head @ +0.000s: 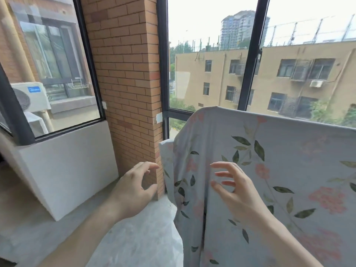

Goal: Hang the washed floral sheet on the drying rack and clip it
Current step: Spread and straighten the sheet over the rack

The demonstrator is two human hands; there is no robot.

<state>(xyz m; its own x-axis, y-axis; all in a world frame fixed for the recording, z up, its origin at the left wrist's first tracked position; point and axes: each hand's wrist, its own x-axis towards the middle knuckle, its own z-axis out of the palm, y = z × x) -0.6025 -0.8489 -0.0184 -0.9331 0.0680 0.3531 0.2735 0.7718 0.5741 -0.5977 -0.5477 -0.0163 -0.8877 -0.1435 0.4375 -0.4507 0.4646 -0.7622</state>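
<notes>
Two hands are raised in front of the person, and both hold nothing. The left hand [134, 187] has its fingers loosely curved, with the thumb and the first finger forming an open ring, and it is just beside the left edge of the sheet without touching it. The right hand [234, 186] is in front of the sheet [289, 170], its fingers spread and slightly bent toward the left; I cannot tell if the fingertips touch the cloth.

Below the left hand a pale, thin cover [142, 236] lies over something low. The sheet is light blue with pink flowers and dark green leaves. It hangs over a straight bar that is hidden under its top fold, and the cloth falls down in soft folds toward the person.

Behind the sheet stands a brick pillar [125, 74] between two dark window frames [163, 54]. On the left, outside the glass, sits an air conditioner unit [30, 97]. Far away, through the right window, a yellow building [289, 78] and a tall tower [240, 29] are visible.
</notes>
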